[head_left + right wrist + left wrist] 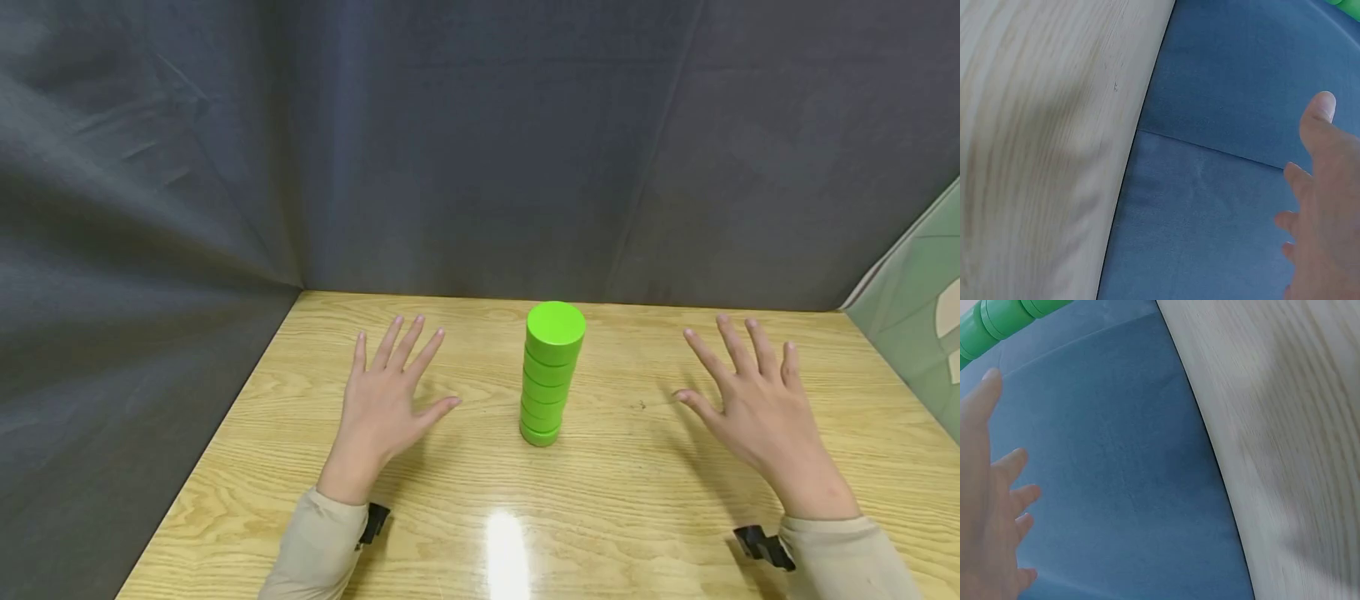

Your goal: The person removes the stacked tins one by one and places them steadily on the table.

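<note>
A bright green ridged cylinder (551,375) stands upright on the wooden table (465,492), wider at its flat top than at its base. To its left is my left hand (386,404), fingers spread and straight, palm down, holding nothing. My right hand (761,408) is on the other side, farther from the cylinder, also spread with nothing in it. Both hands cast shadows on the wood and appear raised above it. In the left wrist view, part of the green cylinder (997,325) shows at the upper left corner beyond the thumb. Only a sliver of it appears in the right wrist view.
Dark grey cloth (480,150) hangs behind the table and along its left side. A green patterned surface (918,308) borders the right edge. Each sleeve carries a black wrist mount, the left mount (373,523) and the right mount (763,547). Light glares off the front of the table.
</note>
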A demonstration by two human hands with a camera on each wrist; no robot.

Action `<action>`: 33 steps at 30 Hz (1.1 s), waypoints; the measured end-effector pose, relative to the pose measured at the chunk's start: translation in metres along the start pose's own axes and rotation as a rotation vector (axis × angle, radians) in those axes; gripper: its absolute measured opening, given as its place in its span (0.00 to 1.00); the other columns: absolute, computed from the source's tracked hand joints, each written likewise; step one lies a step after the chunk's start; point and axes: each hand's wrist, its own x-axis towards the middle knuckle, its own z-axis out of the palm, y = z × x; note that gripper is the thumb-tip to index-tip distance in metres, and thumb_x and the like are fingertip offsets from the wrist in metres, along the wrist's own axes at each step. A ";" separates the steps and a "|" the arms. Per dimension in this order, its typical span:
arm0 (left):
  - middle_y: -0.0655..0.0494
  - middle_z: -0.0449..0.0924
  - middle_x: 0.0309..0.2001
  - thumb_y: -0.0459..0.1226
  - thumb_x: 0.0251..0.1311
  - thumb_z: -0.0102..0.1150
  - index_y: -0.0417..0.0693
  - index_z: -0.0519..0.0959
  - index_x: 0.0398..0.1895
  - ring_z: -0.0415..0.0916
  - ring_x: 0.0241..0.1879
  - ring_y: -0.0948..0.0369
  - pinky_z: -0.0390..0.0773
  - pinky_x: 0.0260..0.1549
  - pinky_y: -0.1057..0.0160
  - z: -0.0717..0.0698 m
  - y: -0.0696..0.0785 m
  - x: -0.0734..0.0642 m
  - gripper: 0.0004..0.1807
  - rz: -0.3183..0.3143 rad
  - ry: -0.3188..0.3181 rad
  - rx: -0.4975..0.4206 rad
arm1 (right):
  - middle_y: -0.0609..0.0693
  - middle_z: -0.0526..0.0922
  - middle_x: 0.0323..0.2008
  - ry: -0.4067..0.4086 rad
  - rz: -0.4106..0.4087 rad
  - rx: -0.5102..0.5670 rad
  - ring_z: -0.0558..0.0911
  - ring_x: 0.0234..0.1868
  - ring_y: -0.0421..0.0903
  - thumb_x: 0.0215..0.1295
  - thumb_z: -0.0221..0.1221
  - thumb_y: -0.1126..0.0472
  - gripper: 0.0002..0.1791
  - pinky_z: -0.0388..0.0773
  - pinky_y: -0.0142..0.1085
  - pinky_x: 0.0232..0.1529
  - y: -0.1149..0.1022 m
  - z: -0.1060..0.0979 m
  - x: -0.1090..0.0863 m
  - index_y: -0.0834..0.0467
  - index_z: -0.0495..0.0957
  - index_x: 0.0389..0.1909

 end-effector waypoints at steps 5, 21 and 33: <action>0.55 0.48 0.78 0.69 0.60 0.50 0.62 0.54 0.79 0.37 0.78 0.54 0.38 0.70 0.37 -0.001 0.002 0.000 0.47 0.022 0.022 -0.018 | 0.60 0.42 0.78 0.008 -0.007 0.011 0.34 0.77 0.60 0.71 0.52 0.37 0.42 0.28 0.65 0.69 -0.001 0.000 0.000 0.44 0.47 0.80; 0.55 0.49 0.78 0.70 0.60 0.46 0.62 0.52 0.79 0.38 0.77 0.53 0.39 0.71 0.38 -0.005 0.012 0.000 0.47 0.046 0.008 -0.088 | 0.61 0.45 0.77 0.029 -0.021 0.036 0.40 0.76 0.64 0.71 0.54 0.39 0.42 0.34 0.65 0.70 -0.004 -0.001 -0.001 0.45 0.48 0.79; 0.57 0.50 0.78 0.70 0.60 0.45 0.63 0.51 0.79 0.44 0.76 0.53 0.47 0.70 0.39 -0.010 0.021 -0.001 0.47 0.068 0.005 -0.114 | 0.62 0.48 0.77 0.029 -0.034 0.035 0.45 0.76 0.65 0.70 0.56 0.40 0.42 0.39 0.65 0.70 -0.007 -0.001 0.001 0.46 0.49 0.79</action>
